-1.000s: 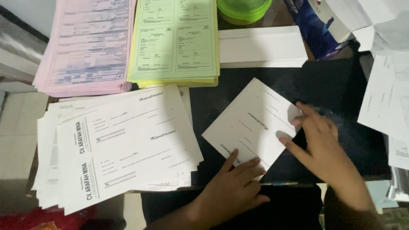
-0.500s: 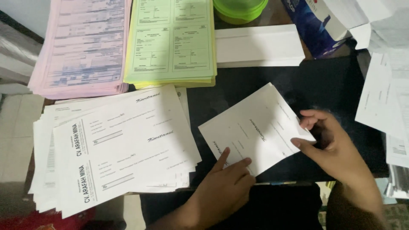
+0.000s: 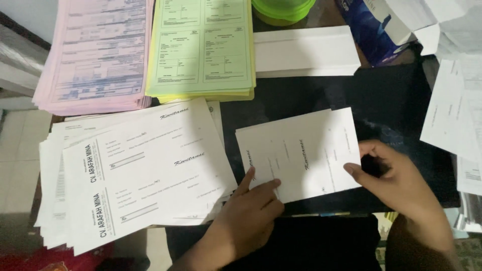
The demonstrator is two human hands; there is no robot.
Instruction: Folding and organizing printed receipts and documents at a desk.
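Observation:
A white printed sheet (image 3: 301, 150), face down with print showing through, lies on the black desk surface (image 3: 391, 100). My left hand (image 3: 248, 213) presses its fingertips on the sheet's lower left corner. My right hand (image 3: 401, 185) touches the sheet's right edge with thumb and fingers. To the left lies a fanned stack of white printed forms (image 3: 135, 170), close to my left hand.
At the back lie a pink form stack (image 3: 95, 50), a green and yellow form stack (image 3: 203, 45), white envelopes (image 3: 306, 50), a green lid (image 3: 281, 7) and a blue packet (image 3: 366, 30). Loose white papers (image 3: 452, 105) cover the right side.
The white sheet has turned from a tilted position to lie nearly square and slid left. Both hands shifted with it, and the view moved closer.

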